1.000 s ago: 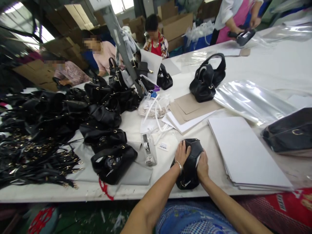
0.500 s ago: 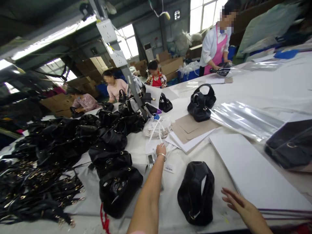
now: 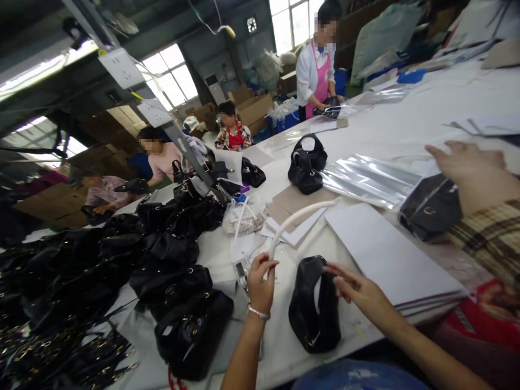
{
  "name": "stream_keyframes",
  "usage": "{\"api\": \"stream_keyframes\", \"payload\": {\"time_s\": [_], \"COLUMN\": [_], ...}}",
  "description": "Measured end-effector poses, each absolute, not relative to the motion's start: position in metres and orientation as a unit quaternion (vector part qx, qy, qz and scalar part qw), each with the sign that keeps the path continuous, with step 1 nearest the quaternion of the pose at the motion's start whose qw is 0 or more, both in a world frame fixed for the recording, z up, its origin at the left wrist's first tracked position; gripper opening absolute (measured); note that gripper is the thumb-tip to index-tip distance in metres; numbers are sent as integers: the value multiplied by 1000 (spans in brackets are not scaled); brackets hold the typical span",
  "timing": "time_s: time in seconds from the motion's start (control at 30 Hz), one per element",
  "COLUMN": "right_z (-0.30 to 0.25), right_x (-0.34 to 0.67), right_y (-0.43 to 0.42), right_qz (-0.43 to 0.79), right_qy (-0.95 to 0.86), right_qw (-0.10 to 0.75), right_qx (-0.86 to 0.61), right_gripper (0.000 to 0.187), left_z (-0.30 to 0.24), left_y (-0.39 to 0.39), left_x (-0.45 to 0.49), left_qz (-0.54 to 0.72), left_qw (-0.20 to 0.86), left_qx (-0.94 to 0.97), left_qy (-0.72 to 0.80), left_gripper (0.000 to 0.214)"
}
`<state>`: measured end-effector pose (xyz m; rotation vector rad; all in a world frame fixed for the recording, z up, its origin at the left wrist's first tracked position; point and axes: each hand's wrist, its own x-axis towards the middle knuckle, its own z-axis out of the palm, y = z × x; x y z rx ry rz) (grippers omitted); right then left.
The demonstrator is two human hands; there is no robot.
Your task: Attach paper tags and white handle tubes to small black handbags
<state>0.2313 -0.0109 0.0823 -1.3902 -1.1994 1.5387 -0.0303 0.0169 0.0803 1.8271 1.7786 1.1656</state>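
Note:
A small black handbag (image 3: pixel 314 309) lies on the white table (image 3: pixel 406 119) in front of me. My left hand (image 3: pixel 260 284) is closed around one end of a long white tube (image 3: pixel 298 216), which arches up and to the right over the table. My right hand (image 3: pixel 357 290) hovers at the bag's upper right edge with its fingers loosely spread, holding nothing. A tape dispenser (image 3: pixel 240 271) sits just left of my left hand.
Many black bags (image 3: pixel 179 281) and straps (image 3: pixel 52 352) are heaped at left. White sheets (image 3: pixel 385 260), brown cards (image 3: pixel 296 200), clear plastic bags (image 3: pixel 369 179) and a bagged handbag (image 3: pixel 430 208) lie right. Another person's hand (image 3: pixel 471 162) reaches in at right. Several people work at the far side.
My left hand reached out to the white tubes, took one and drew it back toward me. My right hand came back to the bag. A co-worker's arm entered at right.

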Motion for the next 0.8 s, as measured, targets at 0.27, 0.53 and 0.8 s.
{"api": "stream_keyframes", "payload": {"time_s": [0.27,0.53,0.8], "right_z": [145,114,99], "right_x": [217,272,257], "right_y": [-2,-40,-66], "right_qz": [623,790,915], "right_qy": [-387,-102,-83], "right_qw": [498,412,206], "right_qx": [-463,-442,-336], "right_gripper": [43,28,26], "left_z": [136,85,49], "left_y": [-60,-33,13], "left_x": [18,-1,24], "left_qz": [273,331,256], "left_qw": [354,444,537], "left_qx": [726,531,557], "left_qy": [523,641,579], "left_gripper": [21,39,46]}}
